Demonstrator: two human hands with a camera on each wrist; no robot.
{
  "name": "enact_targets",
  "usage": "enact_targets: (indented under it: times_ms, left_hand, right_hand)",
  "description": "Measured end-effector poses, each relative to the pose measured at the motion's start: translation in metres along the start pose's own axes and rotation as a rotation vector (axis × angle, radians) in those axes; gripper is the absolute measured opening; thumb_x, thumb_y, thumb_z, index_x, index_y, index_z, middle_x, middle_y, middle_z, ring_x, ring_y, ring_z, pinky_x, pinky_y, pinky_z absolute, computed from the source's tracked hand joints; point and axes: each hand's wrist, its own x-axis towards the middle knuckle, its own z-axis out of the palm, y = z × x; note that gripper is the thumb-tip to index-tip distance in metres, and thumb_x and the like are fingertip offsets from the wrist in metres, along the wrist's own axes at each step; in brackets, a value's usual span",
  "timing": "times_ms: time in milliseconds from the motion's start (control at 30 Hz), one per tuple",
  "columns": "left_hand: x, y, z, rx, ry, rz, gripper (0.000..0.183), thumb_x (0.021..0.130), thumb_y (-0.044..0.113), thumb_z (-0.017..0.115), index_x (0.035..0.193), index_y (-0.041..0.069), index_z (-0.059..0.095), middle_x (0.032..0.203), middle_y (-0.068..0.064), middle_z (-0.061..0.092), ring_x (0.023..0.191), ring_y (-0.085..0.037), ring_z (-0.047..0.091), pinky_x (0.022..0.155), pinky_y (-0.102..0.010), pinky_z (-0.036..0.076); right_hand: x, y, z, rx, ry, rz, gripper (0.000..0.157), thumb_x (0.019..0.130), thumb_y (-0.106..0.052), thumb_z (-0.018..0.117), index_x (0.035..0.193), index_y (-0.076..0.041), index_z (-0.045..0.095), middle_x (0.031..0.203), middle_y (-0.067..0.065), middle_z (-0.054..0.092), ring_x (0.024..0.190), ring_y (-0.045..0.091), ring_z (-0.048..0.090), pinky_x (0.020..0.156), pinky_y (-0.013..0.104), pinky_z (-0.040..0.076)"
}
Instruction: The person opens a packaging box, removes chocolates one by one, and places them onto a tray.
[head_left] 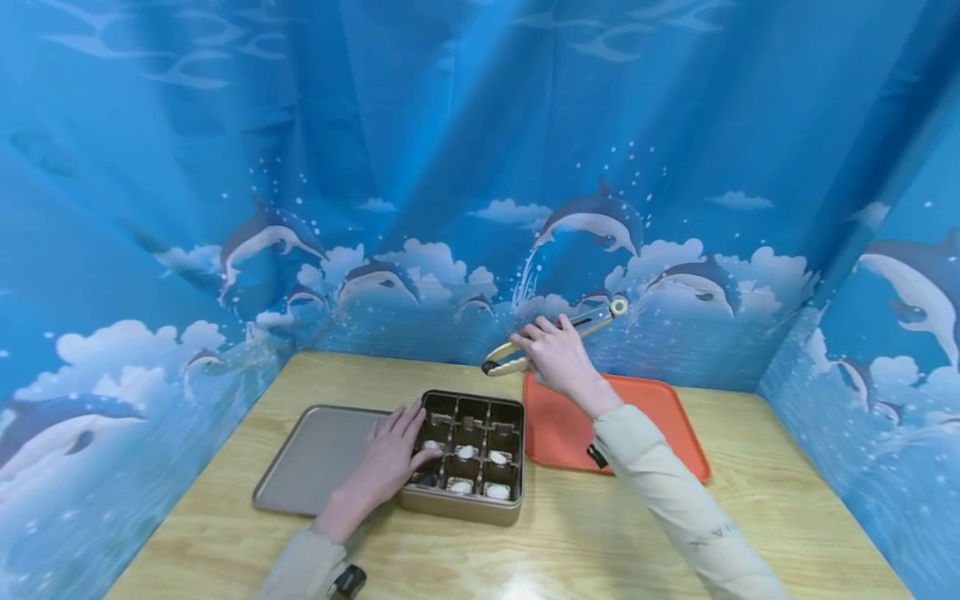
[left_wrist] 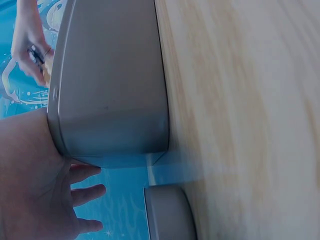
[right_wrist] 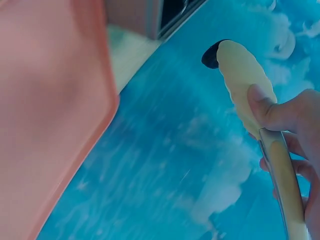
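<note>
My right hand (head_left: 558,358) grips a pair of cream-coloured tongs (right_wrist: 247,80) with metal handles, raised above the back of the table. Between the tong tips is a small dark piece (right_wrist: 212,55), also seen in the head view. My left hand (head_left: 386,458) rests along the left edge of a brown metal box (head_left: 468,505), thumb over the rim and fingers fairly straight. The box is divided into several compartments. White oval pieces (head_left: 467,452) sit in some middle and front ones; a dark piece (head_left: 426,480) lies front left, partly hidden by the thumb.
A flat grey-brown lid or tray (head_left: 315,458) lies left of the box, partly under my left forearm. An orange-red tray (head_left: 652,408) lies to the right, beneath my right arm. A blue dolphin-print curtain (head_left: 450,167) hangs behind the wooden table (head_left: 600,542).
</note>
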Motion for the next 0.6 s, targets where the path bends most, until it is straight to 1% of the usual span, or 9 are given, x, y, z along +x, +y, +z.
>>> enact_targets:
  times_ms: [100,267,333,433,600]
  left_hand:
    - [0.0,0.0,0.001,0.007,-0.004,-0.003,0.078,0.1,0.049,0.057,0.154,-0.004,0.036,0.163,-0.02,0.029,0.15,-0.043,0.026,0.117,-0.07,0.021]
    - [0.0,0.0,0.0,0.008,-0.004,-0.002,0.078,0.1,0.049,0.057,0.154,-0.004,0.036,0.163,-0.02,0.03,0.15,-0.042,0.025,0.118,-0.069,0.021]
    - [0.0,0.0,-0.001,0.002,-0.004,-0.002,0.078,0.1,0.048,0.058,0.154,-0.004,0.036,0.163,-0.02,0.029,0.15,-0.042,0.025,0.118,-0.069,0.02]
    - [0.0,0.0,-0.001,0.003,-0.009,-0.004,0.079,0.1,0.049,0.057,0.154,-0.004,0.035,0.164,-0.019,0.028,0.151,-0.042,0.024,0.118,-0.069,0.02]
    - [0.0,0.001,-0.001,0.008,-0.011,0.0,0.079,0.1,0.05,0.056,0.154,-0.004,0.035,0.164,-0.019,0.027,0.15,-0.042,0.024,0.118,-0.069,0.02]
  right_hand:
    - [-0.01,0.015,0.004,-0.019,-0.044,0.049,0.038,0.086,-0.025,0.082,0.123,-0.017,0.074,0.108,0.005,0.071,0.101,0.027,0.059,0.081,0.045,0.044]
    - [-0.025,0.031,0.012,-0.065,-0.141,0.119,0.035,0.088,-0.027,0.081,0.122,-0.017,0.074,0.106,0.005,0.071,0.101,0.028,0.058,0.082,0.047,0.042]
    - [-0.031,0.035,0.017,-0.079,-0.184,0.142,0.036,0.088,-0.028,0.081,0.121,-0.017,0.075,0.105,0.006,0.071,0.101,0.028,0.058,0.083,0.047,0.043]
    - [-0.037,0.039,0.023,-0.09,-0.257,0.172,0.034,0.087,-0.025,0.081,0.12,-0.017,0.075,0.105,0.007,0.071,0.1,0.028,0.058,0.083,0.048,0.043]
    - [-0.046,0.042,0.032,-0.096,-0.352,0.209,0.03,0.086,-0.024,0.082,0.114,-0.017,0.076,0.104,0.007,0.071,0.102,0.029,0.059,0.09,0.051,0.046]
